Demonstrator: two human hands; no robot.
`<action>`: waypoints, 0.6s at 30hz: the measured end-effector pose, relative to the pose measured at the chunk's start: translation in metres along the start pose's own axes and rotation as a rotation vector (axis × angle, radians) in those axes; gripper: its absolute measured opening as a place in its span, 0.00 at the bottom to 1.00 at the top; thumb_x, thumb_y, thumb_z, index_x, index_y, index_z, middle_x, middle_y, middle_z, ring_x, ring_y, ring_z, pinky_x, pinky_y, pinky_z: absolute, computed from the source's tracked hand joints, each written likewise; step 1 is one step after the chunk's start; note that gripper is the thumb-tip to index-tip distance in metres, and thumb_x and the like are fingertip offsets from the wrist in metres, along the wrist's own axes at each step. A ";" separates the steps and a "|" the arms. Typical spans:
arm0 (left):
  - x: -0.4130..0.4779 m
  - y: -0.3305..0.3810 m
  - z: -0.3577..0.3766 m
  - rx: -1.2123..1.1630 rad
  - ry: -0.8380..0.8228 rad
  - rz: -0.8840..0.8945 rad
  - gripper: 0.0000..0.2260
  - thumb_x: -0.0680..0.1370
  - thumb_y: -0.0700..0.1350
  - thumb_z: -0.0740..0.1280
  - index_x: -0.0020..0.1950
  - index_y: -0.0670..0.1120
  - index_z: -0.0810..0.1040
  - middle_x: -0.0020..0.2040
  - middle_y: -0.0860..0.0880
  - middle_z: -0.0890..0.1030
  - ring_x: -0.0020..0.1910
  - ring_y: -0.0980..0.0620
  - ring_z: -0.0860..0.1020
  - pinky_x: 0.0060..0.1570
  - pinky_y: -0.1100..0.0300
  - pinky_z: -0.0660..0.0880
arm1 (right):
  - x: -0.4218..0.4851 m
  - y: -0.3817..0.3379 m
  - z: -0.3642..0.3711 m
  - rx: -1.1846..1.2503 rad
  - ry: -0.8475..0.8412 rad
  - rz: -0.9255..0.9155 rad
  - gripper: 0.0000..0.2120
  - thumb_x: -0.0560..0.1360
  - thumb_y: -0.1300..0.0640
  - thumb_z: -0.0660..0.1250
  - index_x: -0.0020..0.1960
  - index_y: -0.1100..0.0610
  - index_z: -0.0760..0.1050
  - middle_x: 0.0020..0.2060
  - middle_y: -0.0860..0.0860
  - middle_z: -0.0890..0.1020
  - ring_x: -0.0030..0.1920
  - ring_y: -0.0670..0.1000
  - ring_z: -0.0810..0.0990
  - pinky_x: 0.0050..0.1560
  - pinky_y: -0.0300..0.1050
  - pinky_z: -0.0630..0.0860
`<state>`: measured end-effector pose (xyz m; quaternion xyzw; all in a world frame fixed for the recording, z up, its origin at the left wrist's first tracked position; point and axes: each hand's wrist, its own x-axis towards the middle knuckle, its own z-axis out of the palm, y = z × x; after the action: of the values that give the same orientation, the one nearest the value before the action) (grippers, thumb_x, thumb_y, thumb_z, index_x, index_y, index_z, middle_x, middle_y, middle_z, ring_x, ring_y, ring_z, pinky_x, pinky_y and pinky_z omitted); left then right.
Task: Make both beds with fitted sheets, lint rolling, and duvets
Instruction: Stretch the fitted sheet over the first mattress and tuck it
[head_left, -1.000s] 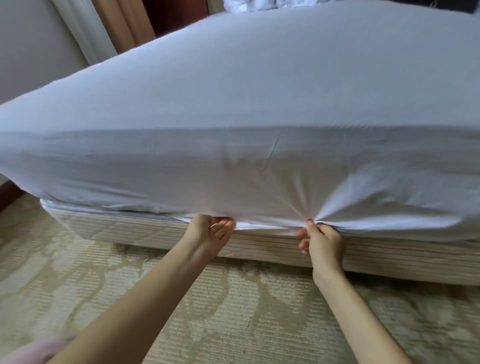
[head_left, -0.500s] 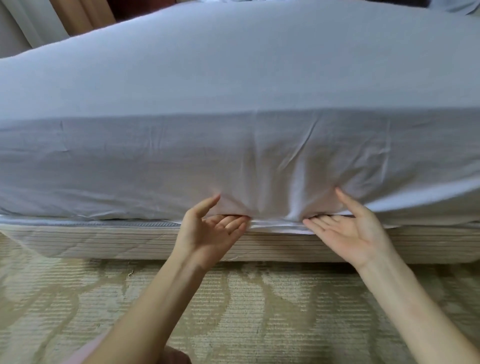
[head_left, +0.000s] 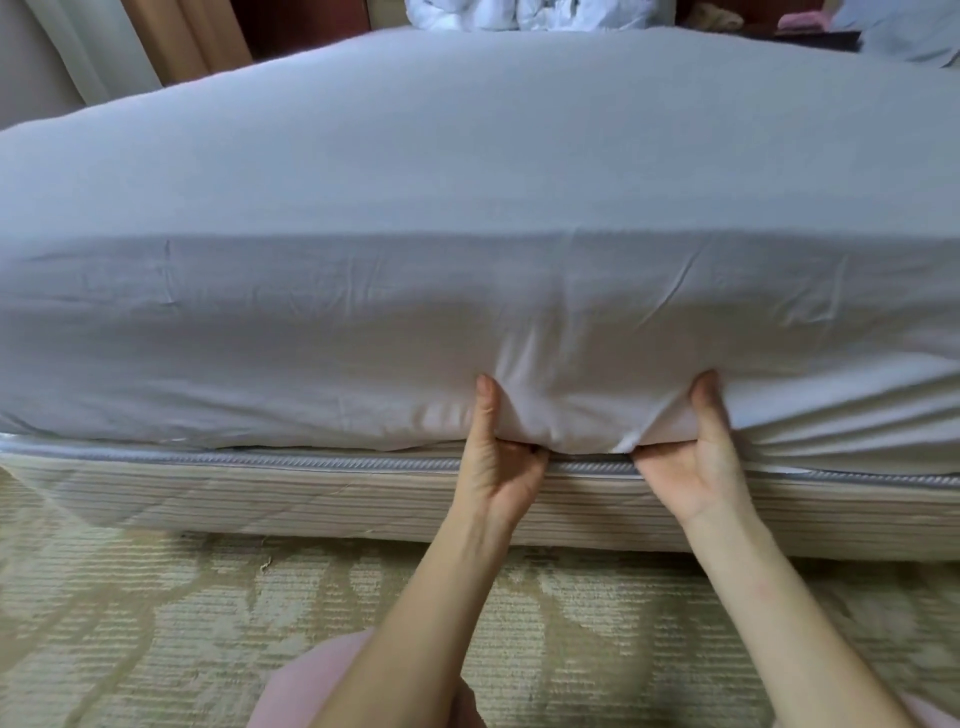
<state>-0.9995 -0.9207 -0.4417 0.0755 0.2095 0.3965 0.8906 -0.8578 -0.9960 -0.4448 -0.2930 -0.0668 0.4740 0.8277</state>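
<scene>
A white fitted sheet (head_left: 467, 218) covers the mattress top and hangs down its near side. Both my hands are palm-up at the sheet's lower hem, near the middle of the bed's side. My left hand (head_left: 498, 462) grips the hem, thumb pressed up on the cloth, fingers curled under the mattress edge. My right hand (head_left: 691, 462) grips a bunched fold of the hem the same way, about a hand's width to the right. The fingertips of both hands are hidden under the mattress. Wrinkles fan out to the right of my right hand.
Below the mattress runs a striped beige bed base (head_left: 260, 499) with a grey piped seam. Patterned beige carpet (head_left: 156, 623) lies in front. Curtains (head_left: 171, 41) hang at the back left. Crumpled white bedding (head_left: 519, 13) and a second bed (head_left: 904, 31) show beyond.
My hands went from pinching the hem, to open palms up against the sheet's side, to gripping the hem with fingers under the mattress. The view drew back slightly.
</scene>
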 end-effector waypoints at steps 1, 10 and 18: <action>0.001 -0.003 -0.001 0.000 -0.026 0.012 0.36 0.44 0.50 0.85 0.50 0.41 0.85 0.55 0.40 0.82 0.53 0.42 0.82 0.55 0.46 0.77 | -0.001 -0.002 0.000 -0.027 -0.001 0.012 0.39 0.65 0.44 0.75 0.71 0.54 0.68 0.66 0.55 0.76 0.65 0.57 0.75 0.63 0.62 0.71; 0.012 -0.005 -0.001 -0.078 -0.211 -0.001 0.39 0.51 0.48 0.84 0.61 0.41 0.79 0.62 0.39 0.78 0.61 0.38 0.77 0.60 0.36 0.71 | 0.016 0.000 -0.013 0.158 -0.045 -0.002 0.51 0.52 0.46 0.84 0.72 0.51 0.68 0.67 0.55 0.74 0.67 0.59 0.72 0.70 0.63 0.62; 0.005 -0.005 0.000 -0.064 -0.149 -0.075 0.42 0.50 0.50 0.84 0.61 0.41 0.76 0.58 0.41 0.80 0.58 0.42 0.79 0.57 0.44 0.76 | 0.005 -0.004 -0.008 0.054 0.002 0.105 0.37 0.65 0.40 0.73 0.70 0.54 0.70 0.65 0.55 0.76 0.64 0.57 0.76 0.66 0.59 0.69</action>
<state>-0.9932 -0.9202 -0.4452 0.0681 0.1326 0.3626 0.9199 -0.8488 -0.9968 -0.4495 -0.2740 -0.0378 0.5181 0.8094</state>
